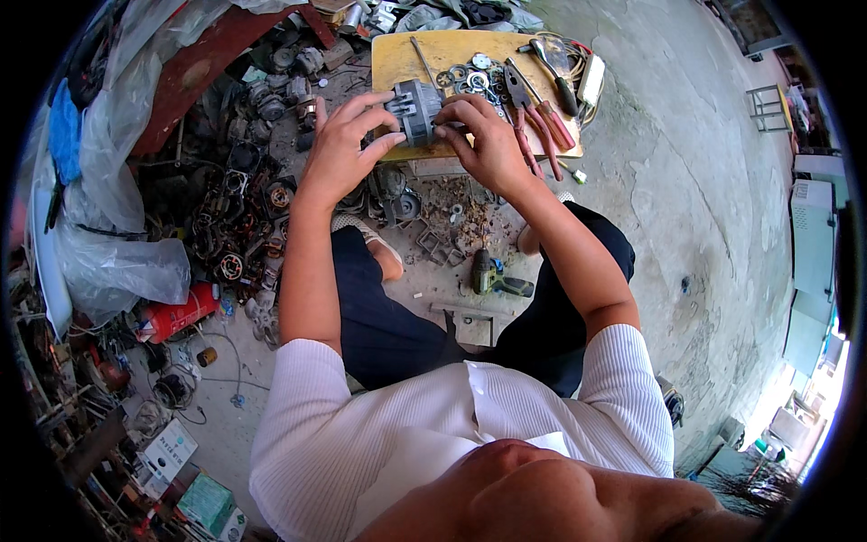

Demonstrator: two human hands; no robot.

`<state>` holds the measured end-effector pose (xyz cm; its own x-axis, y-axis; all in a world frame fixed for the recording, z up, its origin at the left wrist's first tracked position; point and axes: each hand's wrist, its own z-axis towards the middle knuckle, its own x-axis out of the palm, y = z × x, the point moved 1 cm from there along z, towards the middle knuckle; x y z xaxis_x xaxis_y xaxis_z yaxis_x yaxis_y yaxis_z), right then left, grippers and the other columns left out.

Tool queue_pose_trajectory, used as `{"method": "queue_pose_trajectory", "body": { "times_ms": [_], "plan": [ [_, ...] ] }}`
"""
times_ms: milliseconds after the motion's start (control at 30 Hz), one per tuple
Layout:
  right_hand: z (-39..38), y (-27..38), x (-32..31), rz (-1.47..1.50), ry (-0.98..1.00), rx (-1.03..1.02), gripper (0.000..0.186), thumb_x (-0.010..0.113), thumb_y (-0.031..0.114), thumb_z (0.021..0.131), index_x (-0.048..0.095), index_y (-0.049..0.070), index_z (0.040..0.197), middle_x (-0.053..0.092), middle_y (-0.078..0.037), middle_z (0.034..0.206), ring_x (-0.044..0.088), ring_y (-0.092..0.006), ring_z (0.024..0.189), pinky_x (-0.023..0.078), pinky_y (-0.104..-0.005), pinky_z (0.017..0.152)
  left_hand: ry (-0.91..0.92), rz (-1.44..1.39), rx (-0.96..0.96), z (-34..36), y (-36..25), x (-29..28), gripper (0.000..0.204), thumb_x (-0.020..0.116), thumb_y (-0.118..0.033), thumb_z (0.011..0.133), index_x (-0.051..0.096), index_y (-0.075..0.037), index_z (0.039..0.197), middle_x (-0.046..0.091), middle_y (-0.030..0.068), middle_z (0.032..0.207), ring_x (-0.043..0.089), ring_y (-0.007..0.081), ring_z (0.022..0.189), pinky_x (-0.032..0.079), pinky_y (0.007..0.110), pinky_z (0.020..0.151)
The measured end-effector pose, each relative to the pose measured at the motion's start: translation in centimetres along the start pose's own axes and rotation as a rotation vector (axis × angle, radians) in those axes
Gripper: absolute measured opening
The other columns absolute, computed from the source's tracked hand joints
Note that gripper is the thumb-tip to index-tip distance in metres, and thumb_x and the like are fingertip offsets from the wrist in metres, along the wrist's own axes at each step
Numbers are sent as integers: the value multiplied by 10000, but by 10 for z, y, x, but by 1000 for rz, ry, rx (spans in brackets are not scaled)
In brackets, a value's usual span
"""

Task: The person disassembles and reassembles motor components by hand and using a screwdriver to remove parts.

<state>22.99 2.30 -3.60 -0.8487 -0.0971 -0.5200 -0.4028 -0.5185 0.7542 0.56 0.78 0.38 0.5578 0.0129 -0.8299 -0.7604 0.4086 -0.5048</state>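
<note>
Seen near the top centre of the frame: a grey motor (415, 110), held at the front edge of a yellow board (397, 63). Left hand (343, 149) wrapped on the motor's left side, fingers curled over the housing and closed against it. Right hand (488, 144) pressed on the right side, fingertips (449, 126) pinched at the end face, closed on the motor too; hard to tell whether a small part sat between those fingertips, since the view there was small and partly hidden. Lying on the board just right of the hands: red-handled pliers (542, 122), a screwdriver (553, 72), and a scatter of washers (470, 74). Lower down, on the concrete floor between the knees, a green drill (497, 282). At the left of the frame, a heap of motor cores (237, 226) and a red can (181, 314). Judged best done with the left grip kept firm and low on the housing, resting it on the board's edge for support, while working the right fingertips squarely at the end face, without twisting the body sideways, and keeping loose washers clear of the edge.
</note>
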Motion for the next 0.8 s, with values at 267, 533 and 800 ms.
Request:
{"method": "queue_pose_trajectory", "body": {
  "times_ms": [267,533,800],
  "plan": [
    [0,0,0,3,9,12,227,703,135,833,618,94,1040,584,-126,1084,630,-341,921,518,-401,767,-19,16,6,1,-1,3,201,744,-202,780,635,-126,930,581,10,1294,532,269,1223,115,656,1120],
    [-1,5,-1,-81,8,3,194,691,62,842,621,66,1023,588,-127,1115,629,-291,943,526,-357,789,7,27,16,0,0,1,184,724,-207,806,629,-127,942,578,12,1298,532,273,1224,127,647,1124],
    [1,7,-3,-80,31,5,168,662,63,862,605,52,1019,592,-127,1088,626,-313,952,526,-370,788,4,28,2,1,-2,-1,174,710,-235,828,635,-122,937,585,22,1292,537,282,1217,136,635,1128]
  ]
}}
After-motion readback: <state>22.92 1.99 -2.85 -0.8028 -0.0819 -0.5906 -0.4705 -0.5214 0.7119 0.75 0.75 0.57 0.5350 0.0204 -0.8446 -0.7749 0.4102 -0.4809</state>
